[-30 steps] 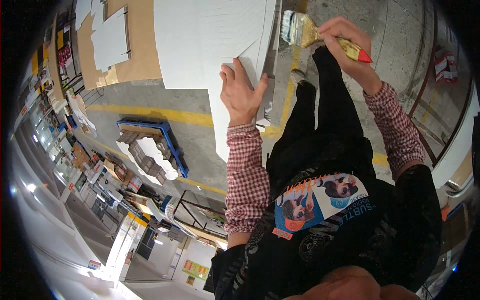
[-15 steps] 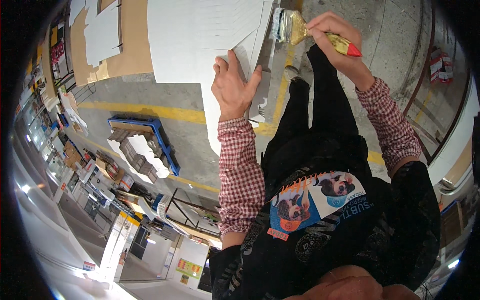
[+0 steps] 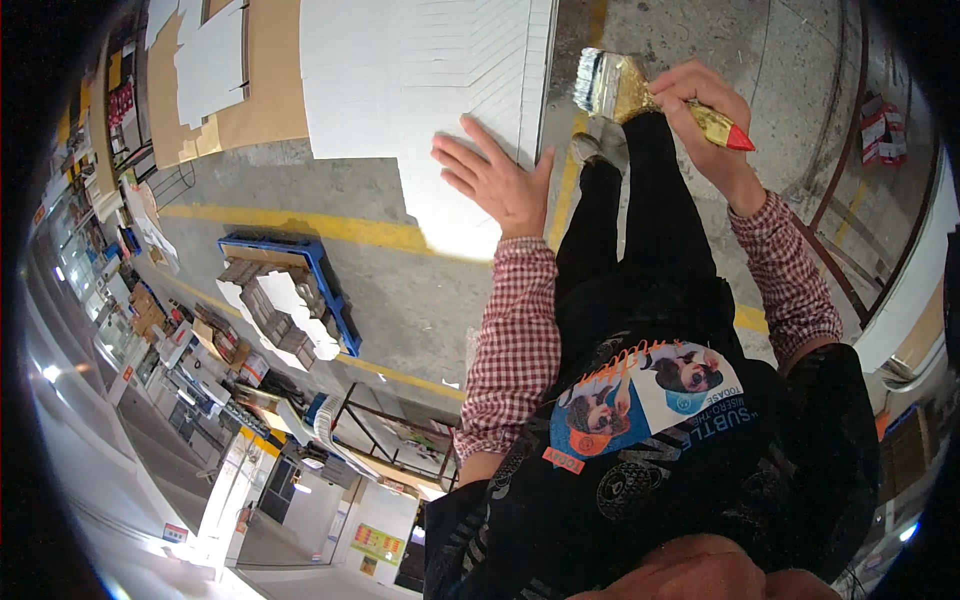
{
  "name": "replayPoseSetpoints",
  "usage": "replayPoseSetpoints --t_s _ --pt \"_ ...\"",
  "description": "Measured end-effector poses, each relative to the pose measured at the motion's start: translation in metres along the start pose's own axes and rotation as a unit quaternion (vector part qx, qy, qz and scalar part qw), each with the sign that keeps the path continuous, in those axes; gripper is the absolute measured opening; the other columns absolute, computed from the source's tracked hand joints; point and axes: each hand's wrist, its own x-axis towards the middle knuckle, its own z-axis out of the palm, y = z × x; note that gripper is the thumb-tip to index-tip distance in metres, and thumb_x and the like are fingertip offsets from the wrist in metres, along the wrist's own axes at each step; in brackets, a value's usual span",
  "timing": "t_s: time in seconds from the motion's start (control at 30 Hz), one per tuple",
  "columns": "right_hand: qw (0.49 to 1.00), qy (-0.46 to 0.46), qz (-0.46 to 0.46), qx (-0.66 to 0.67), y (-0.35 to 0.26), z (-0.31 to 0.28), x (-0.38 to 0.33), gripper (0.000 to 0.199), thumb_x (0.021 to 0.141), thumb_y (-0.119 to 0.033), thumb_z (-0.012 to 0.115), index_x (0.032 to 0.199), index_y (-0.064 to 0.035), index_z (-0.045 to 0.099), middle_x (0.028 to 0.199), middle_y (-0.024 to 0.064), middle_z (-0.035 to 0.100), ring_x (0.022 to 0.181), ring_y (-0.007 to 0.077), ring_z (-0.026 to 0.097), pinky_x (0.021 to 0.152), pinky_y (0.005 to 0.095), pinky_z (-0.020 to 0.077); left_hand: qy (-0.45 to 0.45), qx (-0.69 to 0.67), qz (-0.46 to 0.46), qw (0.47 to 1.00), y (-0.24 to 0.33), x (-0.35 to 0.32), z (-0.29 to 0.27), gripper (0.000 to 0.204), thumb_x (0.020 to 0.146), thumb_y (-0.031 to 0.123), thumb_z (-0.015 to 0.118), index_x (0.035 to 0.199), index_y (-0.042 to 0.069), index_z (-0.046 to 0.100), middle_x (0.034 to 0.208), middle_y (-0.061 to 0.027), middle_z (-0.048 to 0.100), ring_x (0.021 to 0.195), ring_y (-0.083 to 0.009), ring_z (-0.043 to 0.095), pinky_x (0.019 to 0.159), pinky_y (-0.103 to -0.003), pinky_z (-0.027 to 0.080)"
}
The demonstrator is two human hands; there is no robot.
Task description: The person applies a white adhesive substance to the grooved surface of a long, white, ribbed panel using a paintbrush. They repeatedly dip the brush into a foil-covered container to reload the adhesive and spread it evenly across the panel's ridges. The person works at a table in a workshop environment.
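White sheets (image 3: 370, 90) lie in a fanned stack, their staggered edges showing as slanted lines toward the right side. My left hand (image 3: 500, 185) rests flat on the sheets near their right edge, fingers spread. Off to the right of the stack, my right hand (image 3: 710, 110) grips a paintbrush (image 3: 625, 88) by its yellow, red-tipped handle. Its wide bristles, whitish at the ends, point left toward the stack and touch nothing. Checked sleeves cover both my forearms.
Brown cardboard (image 3: 275, 85) lies left of the sheets, with torn white pieces on it. A blue pallet (image 3: 320, 280) bearing stacked card pieces stands on the concrete floor. A red and white box (image 3: 882, 132) sits at far right. Yellow lines (image 3: 330, 228) mark the floor.
My left hand has moved right and flattened onto the sheets; the lifted, bent edge beside it now lies down. My right hand with the paintbrush has shifted slightly right and down.
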Motion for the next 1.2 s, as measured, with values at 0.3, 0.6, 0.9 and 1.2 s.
replayPoseSetpoints --t_s 0.3,0.6,0.9,1.2 --pt "1.000 -0.006 -0.012 0.010 -0.002 0.008 -0.012 0.005 0.085 -0.001 0.061 0.081 0.0007 0.060 0.086 0.0078 0.064 0.078 0.0145 0.061 0.069 0.0265 0.0485 -0.058 0.010 0.117 0.991 -0.018 0.003 -0.041 0.096 0.074 0.047 0.072 0.144 -0.004 0.030 0.138 -0.0411 0.032 0.127 -0.0580 0.034 0.102 -0.051 0.039" --pt "0.997 -0.024 -0.063 0.026 0.007 0.026 0.018 0.007 0.089 0.000 0.058 0.083 0.0017 0.060 0.092 0.0108 0.064 0.080 0.0146 0.061 0.071 0.0264 0.0479 -0.097 -0.102 0.159 0.977 -0.034 0.025 -0.076 0.074 0.076 0.037 0.067 0.129 -0.010 0.049 0.120 -0.0415 0.050 0.110 -0.0521 0.055 0.088 -0.048 0.050" --pt "0.998 -0.057 -0.034 0.023 -0.009 0.026 0.006 0.007 0.089 -0.002 0.058 0.083 0.0021 0.060 0.091 0.0098 0.063 0.081 0.0152 0.061 0.071 0.0267 0.0472 -0.092 -0.108 0.160 0.977 -0.038 0.024 -0.075 0.073 0.075 0.040 0.067 0.126 -0.010 0.051 0.114 -0.0407 0.052 0.097 -0.0469 0.061 0.073 -0.047 0.054" --pt "0.997 -0.053 0.006 0.058 -0.019 0.036 -0.022 0.004 0.085 -0.002 0.062 0.082 0.0016 0.062 0.087 0.0083 0.065 0.079 0.0150 0.061 0.070 0.0275 0.0485 -0.063 -0.055 0.157 0.984 -0.035 0.018 -0.061 0.082 0.076 0.046 0.068 0.133 -0.007 0.045 0.126 -0.0415 0.046 0.114 -0.0521 0.051 0.085 -0.049 0.050"
